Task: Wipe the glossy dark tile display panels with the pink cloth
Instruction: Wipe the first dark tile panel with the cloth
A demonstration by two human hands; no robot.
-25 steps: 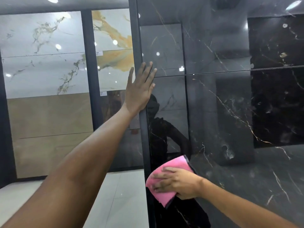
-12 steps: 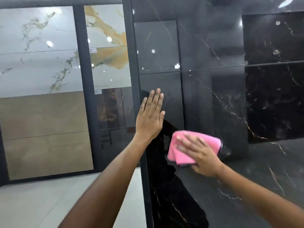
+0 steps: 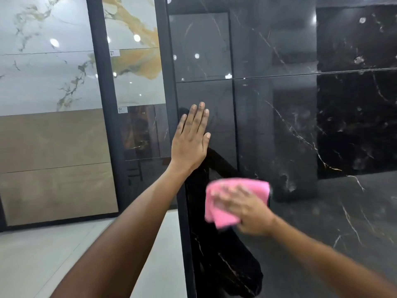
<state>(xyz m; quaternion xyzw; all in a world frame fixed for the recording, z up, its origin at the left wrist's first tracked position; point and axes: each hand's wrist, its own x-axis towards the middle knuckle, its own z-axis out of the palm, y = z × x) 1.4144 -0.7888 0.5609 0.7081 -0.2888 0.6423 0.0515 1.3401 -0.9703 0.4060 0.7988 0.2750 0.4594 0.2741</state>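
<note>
A glossy black marble tile panel (image 3: 300,125) with thin pale veins fills the right of the view. My left hand (image 3: 190,140) lies flat on it near its left frame edge, fingers straight and pointing up. Lower down, my right hand (image 3: 247,209) presses the folded pink cloth (image 3: 217,211) against the panel, fingers spread over the cloth. The hand and cloth are blurred by motion. A horizontal joint (image 3: 279,76) crosses the panel above both hands.
A black metal frame post (image 3: 171,104) bounds the panel's left edge. Farther back on the left stand white marble (image 3: 47,72), beige (image 3: 53,158) and gold-veined (image 3: 137,61) display tiles behind another dark post (image 3: 103,104). Pale floor tiles (image 3: 43,254) lie below.
My right hand has carried the pink cloth up from the panel's left edge and wipes it across the panel. My left hand has slid down from the frame onto the panel.
</note>
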